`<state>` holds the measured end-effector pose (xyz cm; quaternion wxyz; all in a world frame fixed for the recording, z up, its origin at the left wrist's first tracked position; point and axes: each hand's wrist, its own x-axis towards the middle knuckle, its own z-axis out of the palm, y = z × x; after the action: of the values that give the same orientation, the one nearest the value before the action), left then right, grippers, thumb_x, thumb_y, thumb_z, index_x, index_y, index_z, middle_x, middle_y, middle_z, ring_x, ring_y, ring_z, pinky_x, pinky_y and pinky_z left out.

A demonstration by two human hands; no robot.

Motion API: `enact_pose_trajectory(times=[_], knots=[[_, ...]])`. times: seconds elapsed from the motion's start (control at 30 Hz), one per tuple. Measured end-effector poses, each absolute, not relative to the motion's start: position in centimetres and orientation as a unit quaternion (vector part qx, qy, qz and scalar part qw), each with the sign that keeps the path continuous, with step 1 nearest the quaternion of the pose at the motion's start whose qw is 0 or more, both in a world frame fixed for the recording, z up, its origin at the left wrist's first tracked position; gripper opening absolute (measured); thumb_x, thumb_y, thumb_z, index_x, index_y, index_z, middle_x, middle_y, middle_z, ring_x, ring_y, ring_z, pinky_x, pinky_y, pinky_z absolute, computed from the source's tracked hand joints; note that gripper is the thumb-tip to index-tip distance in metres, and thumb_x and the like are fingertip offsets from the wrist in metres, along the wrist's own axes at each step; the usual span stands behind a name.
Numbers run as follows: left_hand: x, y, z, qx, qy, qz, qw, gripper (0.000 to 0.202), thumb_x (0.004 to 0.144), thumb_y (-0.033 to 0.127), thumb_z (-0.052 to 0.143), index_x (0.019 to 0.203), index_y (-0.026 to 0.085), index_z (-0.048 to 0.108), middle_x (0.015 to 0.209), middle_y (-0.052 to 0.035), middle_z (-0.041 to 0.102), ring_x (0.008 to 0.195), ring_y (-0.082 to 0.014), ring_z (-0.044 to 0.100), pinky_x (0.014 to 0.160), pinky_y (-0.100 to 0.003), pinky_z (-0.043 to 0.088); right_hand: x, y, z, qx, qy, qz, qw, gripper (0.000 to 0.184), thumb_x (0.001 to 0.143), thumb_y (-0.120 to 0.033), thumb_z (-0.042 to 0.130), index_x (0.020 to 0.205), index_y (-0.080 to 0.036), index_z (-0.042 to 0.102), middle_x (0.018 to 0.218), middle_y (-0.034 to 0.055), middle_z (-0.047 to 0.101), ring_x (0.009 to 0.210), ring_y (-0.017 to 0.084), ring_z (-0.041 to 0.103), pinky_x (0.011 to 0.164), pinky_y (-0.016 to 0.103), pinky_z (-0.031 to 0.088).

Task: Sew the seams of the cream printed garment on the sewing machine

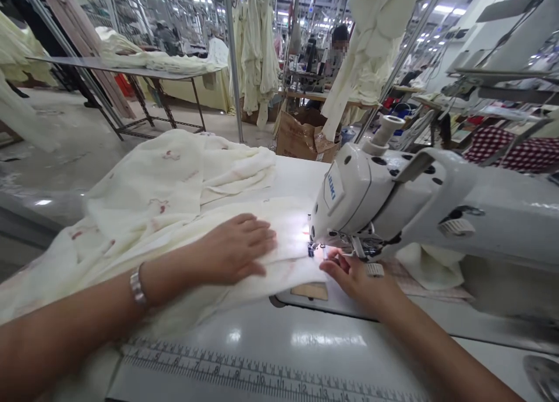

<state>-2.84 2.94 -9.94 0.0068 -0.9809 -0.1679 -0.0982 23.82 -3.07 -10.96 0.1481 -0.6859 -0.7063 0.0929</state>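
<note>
My left hand (236,247) lies flat with fingers stretched out on a cream fabric (174,198) printed with small red marks, pressing its folded edge just left of the needle. My right hand (353,277) rests beside the presser foot (315,249) under the head of a white sewing machine (393,198), its fingers curled at the fabric's edge; what they pinch is hidden. A silver bracelet (138,286) circles my left wrist. The bulk of the fabric is heaped to the left and behind.
A printed ruler strip (244,376) runs along the glossy white table's (271,338) near edge. Behind stand a cardboard box (301,137), hanging cream garments (257,46), a long table with piled cloth (131,67), and a seated person (338,49). Red checked cloth (515,148) lies at right.
</note>
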Motion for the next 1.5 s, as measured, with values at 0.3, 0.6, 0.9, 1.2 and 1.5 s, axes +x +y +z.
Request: enact_pose_trajectory(times=[0.3, 0.6, 0.9, 1.2, 1.5], knots=[[1.2, -9.0, -12.0, -0.932, -0.223, -0.191, -0.211, 0.024, 0.09, 0.027, 0.039, 0.111, 0.027, 0.05, 0.102, -0.0008, 0.064, 0.102, -0.0174, 0.056, 0.094, -0.033, 0.042, 25.0, -3.9, -11.2, -0.685, -0.7, 0.053, 0.196, 0.022, 0.081, -0.039, 0.046, 0.072, -0.022, 0.058, 0.07, 0.0038, 0.065, 0.071, 0.023, 0.062, 0.065, 0.034, 0.048], [2.8, -1.2, -12.3, -0.946, -0.256, -0.18, -0.086, 0.032, 0.089, 0.026, 0.048, 0.117, 0.012, 0.046, 0.123, -0.0122, 0.049, 0.118, -0.025, 0.041, 0.105, -0.042, 0.029, 22.0, -8.8, -11.3, -0.472, -0.864, -0.03, 0.173, 0.051, 0.089, -0.035, 0.045, 0.133, -0.009, 0.039, 0.137, 0.0146, 0.041, 0.124, 0.024, 0.041, 0.096, 0.04, 0.045], [2.3, -1.1, -11.7, -0.95, -0.251, -0.169, -0.072, 0.03, 0.091, 0.033, 0.043, 0.115, 0.016, 0.048, 0.13, -0.0098, 0.045, 0.119, -0.0247, 0.041, 0.101, -0.042, 0.031, 25.3, -8.3, -12.0, -0.516, -0.856, 0.038, 0.026, 0.055, 0.091, -0.044, 0.039, 0.138, -0.017, 0.032, 0.143, 0.0085, 0.03, 0.131, 0.025, 0.029, 0.103, 0.054, 0.031], [2.3, -0.3, -12.0, -0.949, -0.247, -0.181, -0.072, 0.032, 0.092, 0.038, 0.041, 0.115, 0.017, 0.048, 0.127, -0.01, 0.048, 0.119, -0.0231, 0.043, 0.105, -0.043, 0.025, 26.0, -6.9, -12.3, -0.515, -0.854, 0.061, 0.043, 0.06, 0.089, -0.045, 0.043, 0.14, -0.02, 0.026, 0.135, 0.011, 0.043, 0.126, 0.027, 0.039, 0.103, 0.056, 0.029], [2.9, 2.6, -12.6, -0.944, -0.27, -0.155, -0.107, 0.05, 0.09, 0.047, 0.043, 0.122, 0.009, 0.043, 0.134, -0.0168, 0.044, 0.129, -0.0267, 0.033, 0.109, -0.047, 0.02, 25.8, -4.7, -11.3, -0.55, -0.834, 0.013, 0.032, 0.042, 0.087, -0.048, 0.039, 0.115, -0.025, 0.06, 0.121, 0.0077, 0.058, 0.109, 0.03, 0.056, 0.088, 0.05, 0.047]])
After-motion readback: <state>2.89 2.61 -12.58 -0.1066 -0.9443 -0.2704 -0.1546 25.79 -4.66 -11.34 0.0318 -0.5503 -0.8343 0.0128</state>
